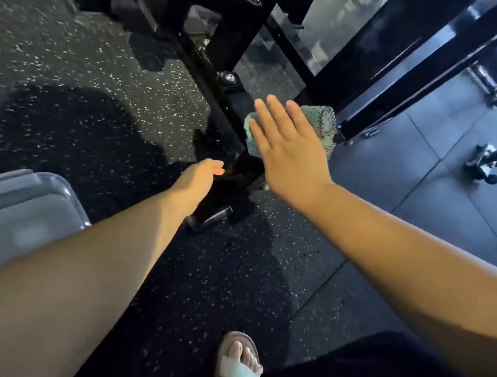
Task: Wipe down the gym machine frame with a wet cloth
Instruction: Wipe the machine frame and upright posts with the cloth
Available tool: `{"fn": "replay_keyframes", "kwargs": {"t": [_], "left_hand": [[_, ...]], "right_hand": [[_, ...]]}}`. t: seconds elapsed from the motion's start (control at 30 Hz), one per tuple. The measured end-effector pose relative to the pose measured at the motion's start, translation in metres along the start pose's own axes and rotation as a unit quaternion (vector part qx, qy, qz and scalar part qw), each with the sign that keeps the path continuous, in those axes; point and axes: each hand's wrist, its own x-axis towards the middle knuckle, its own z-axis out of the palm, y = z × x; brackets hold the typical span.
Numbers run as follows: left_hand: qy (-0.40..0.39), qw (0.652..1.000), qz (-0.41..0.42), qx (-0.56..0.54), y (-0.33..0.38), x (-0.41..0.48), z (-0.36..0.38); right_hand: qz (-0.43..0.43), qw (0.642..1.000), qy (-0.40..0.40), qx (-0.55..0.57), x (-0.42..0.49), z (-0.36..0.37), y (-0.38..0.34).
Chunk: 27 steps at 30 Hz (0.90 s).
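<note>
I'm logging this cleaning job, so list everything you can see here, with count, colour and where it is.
cloth: one, teal-green, against the frame, under the right hand
machine frame: one, black, centre to upper right
tub: one, grey, translucent, left edge
rubber floor: black with white flecks, left and centre
floor tiles: grey, right
metal fitting: one, silver and black, on the tiles at right
sandal: one, pale strap, on a foot, bottom centre
left hand: at the frame's lower end, grip hidden
right hand: fingers straight, flat on the cloth
</note>
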Motion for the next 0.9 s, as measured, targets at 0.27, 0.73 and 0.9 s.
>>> {"fn": "replay_keyframes", "kwargs": {"t": [0.27, 0.73, 0.9], "left_hand": [[0.053, 0.995, -0.087, -0.022, -0.023, 0.013, -0.024], [0.038, 0.989, -0.118, -0.081, -0.059, 0.046, -0.02], [0.098, 0.985, -0.119, -0.081, -0.073, 0.055, -0.021]], "right_hand": [[-0.201, 0.967, -0.149, 0.037, 0.027, 0.044, -0.124], [-0.233, 0.961, -0.146, -0.027, 0.027, 0.053, -0.12], [-0.304, 0.934, -0.189, 0.01, 0.039, 0.088, -0.203]]}}
